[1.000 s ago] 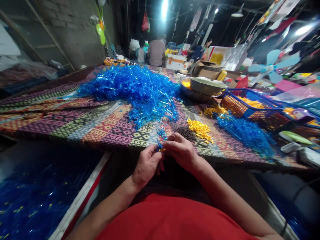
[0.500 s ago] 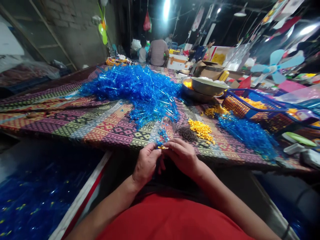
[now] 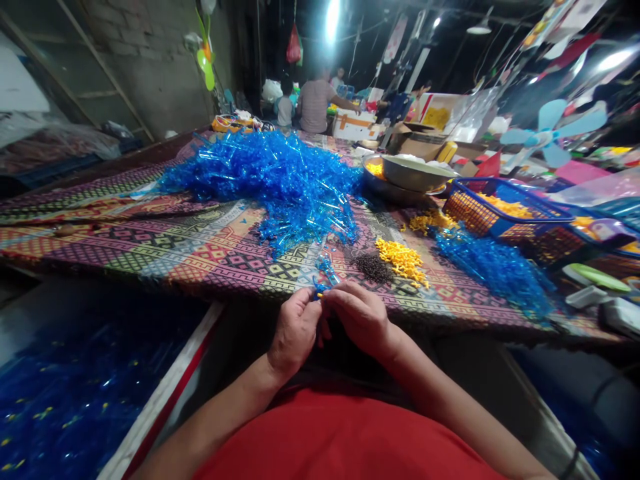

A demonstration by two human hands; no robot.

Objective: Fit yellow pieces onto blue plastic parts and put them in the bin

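My left hand (image 3: 296,327) and my right hand (image 3: 361,313) meet at the table's front edge, fingertips pinched together. Between them is a small yellow plastic piece (image 3: 321,295), mostly hidden by the fingers, with a blue plastic piece (image 3: 319,287) beside it. A few loose blue bits (image 3: 327,267) lie just beyond the fingertips. To the right of these are a pile of small dark brown pieces (image 3: 374,268) and a heap of yellow pieces (image 3: 404,261). A large mound of clear blue plastic parts (image 3: 280,173) spreads over the patterned cloth (image 3: 210,247).
A smaller blue pile (image 3: 493,270) lies at right, near a blue basket (image 3: 510,223) of yellow pieces. Metal bowls (image 3: 417,175) stand behind it. Bins of blue parts (image 3: 75,400) flank my lap. A light-blue fan (image 3: 547,137) is at right; several people (image 3: 314,105) sit far back.
My fingers have closed in further around the yellow piece, so less of it shows. My right hand has shifted slightly left. In the background, a person's arm has reached out to the right.
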